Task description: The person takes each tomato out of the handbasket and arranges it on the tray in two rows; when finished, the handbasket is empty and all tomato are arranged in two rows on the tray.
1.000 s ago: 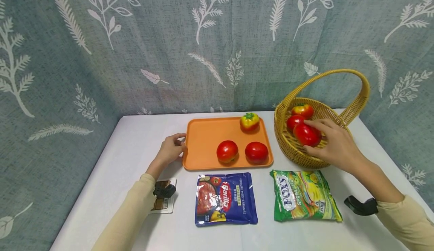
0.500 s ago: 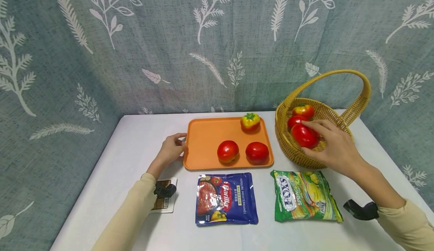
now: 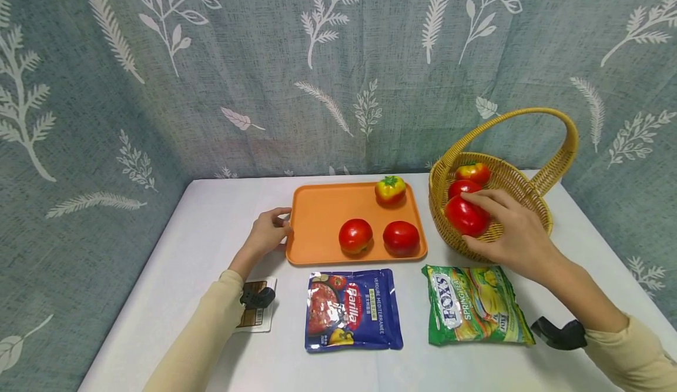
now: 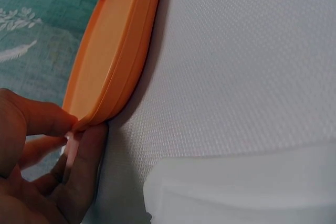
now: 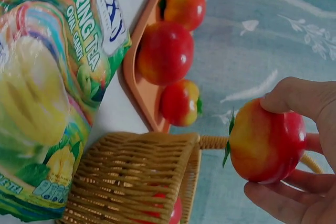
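Observation:
In my right hand (image 3: pixel 520 233) is a red-and-yellow tomato (image 5: pixel 269 141) with green leaves at its stem end, gripped between thumb and fingers. In the head view it appears over the wicker basket (image 3: pixel 520 177); the right wrist view shows it above the basket's rim. Two more tomatoes show in the basket, one red (image 3: pixel 463 188) and one red-yellow (image 3: pixel 473 173). My left hand (image 3: pixel 267 231) pinches the left rim of the orange tray (image 4: pixel 123 85). On the tray sit a yellow-red tomato (image 3: pixel 390 192) at the back and two red tomatoes (image 3: pixel 355 237) nearer the front.
A blue sauce pouch (image 3: pixel 353 311) lies in front of the tray, and a green candy bag (image 3: pixel 478 305) in front of the basket. Partly under my left wrist is a flat brown-and-white pack (image 3: pixel 259 315). The basket's tall handle (image 3: pixel 529 111) arches over it. A patterned curtain stands behind.
My right hand has shifted a little to the left with the tomato, toward the basket's tray-side rim. The left hand and the tray stay where they were.

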### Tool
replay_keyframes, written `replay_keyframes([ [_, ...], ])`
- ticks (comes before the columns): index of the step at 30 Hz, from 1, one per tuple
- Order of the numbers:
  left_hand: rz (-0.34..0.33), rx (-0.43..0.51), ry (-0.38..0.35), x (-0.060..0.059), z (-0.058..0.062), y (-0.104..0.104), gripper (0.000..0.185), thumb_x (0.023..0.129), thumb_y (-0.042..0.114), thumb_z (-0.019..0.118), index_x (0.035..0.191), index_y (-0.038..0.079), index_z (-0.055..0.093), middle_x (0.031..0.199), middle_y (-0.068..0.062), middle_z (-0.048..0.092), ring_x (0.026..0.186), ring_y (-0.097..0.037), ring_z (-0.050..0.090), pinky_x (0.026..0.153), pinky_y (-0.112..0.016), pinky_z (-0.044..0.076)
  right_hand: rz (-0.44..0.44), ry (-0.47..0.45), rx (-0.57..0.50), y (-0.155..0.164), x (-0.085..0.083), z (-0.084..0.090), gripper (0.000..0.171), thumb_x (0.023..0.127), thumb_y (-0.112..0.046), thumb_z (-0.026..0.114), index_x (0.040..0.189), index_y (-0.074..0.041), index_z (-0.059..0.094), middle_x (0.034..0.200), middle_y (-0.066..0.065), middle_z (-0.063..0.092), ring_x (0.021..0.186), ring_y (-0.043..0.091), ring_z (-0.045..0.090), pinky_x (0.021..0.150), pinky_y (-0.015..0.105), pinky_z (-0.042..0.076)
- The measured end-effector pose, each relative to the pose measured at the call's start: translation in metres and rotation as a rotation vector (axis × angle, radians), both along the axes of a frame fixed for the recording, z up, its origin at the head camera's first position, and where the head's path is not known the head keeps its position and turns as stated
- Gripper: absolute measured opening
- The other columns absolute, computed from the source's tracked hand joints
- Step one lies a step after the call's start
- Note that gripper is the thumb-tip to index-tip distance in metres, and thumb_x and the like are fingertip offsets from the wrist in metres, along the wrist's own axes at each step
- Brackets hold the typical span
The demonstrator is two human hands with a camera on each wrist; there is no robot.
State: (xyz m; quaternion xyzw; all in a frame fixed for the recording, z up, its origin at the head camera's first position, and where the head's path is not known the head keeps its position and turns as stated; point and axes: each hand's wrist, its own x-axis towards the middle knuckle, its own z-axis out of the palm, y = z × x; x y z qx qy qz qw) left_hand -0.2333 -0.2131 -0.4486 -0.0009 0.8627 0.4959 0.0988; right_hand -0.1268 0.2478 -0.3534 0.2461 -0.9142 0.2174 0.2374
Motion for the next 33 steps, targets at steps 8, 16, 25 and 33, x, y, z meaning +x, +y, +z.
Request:
replay_keyframes([
  [8, -0.005, 0.0, 0.012, -0.001, 0.0, 0.0, 0.056, 0.092, -0.001, 0.055, 0.147, 0.005, 0.048, 0.103, -0.016, 0.057, 0.087, -0.026, 0.061, 0.063, -0.036, 0.063, 0.053, 0.017, -0.005, -0.01, 0.001, 0.002, 0.07, 0.066, -0.012, 0.089, 0.131, -0.005, 0.063, 0.121, 0.012, 0.059, 0.101, 0.027, 0.062, 0.071, 0.047, 0.062],
  [16, 0.0, -0.005, 0.017, -0.001, 0.0, 0.001, 0.055, 0.092, 0.0, 0.054, 0.147, 0.004, 0.048, 0.103, -0.017, 0.058, 0.088, -0.027, 0.061, 0.062, -0.036, 0.063, 0.089, 0.001, 0.002, -0.027, -0.004, 0.006, 0.07, 0.066, -0.014, 0.091, 0.13, -0.006, 0.064, 0.126, 0.012, 0.059, 0.108, 0.03, 0.06, 0.074, 0.047, 0.062],
  [25, -0.007, 0.005, 0.021, -0.001, -0.002, 0.0, 0.055, 0.092, -0.001, 0.053, 0.146, 0.003, 0.048, 0.102, -0.016, 0.057, 0.087, -0.026, 0.061, 0.063, -0.036, 0.063, 0.137, -0.022, 0.007, -0.043, -0.014, 0.011, 0.07, 0.067, -0.013, 0.091, 0.131, -0.006, 0.063, 0.127, 0.012, 0.059, 0.109, 0.03, 0.061, 0.077, 0.047, 0.061],
  [33, 0.001, 0.004, 0.009, -0.001, -0.003, -0.001, 0.056, 0.091, -0.001, 0.054, 0.147, 0.005, 0.048, 0.102, -0.016, 0.058, 0.087, -0.026, 0.061, 0.063, -0.036, 0.063, 0.152, -0.071, 0.035, -0.057, -0.019, 0.009, 0.071, 0.071, -0.019, 0.09, 0.136, -0.01, 0.061, 0.13, 0.01, 0.057, 0.112, 0.029, 0.06, 0.082, 0.046, 0.06],
])
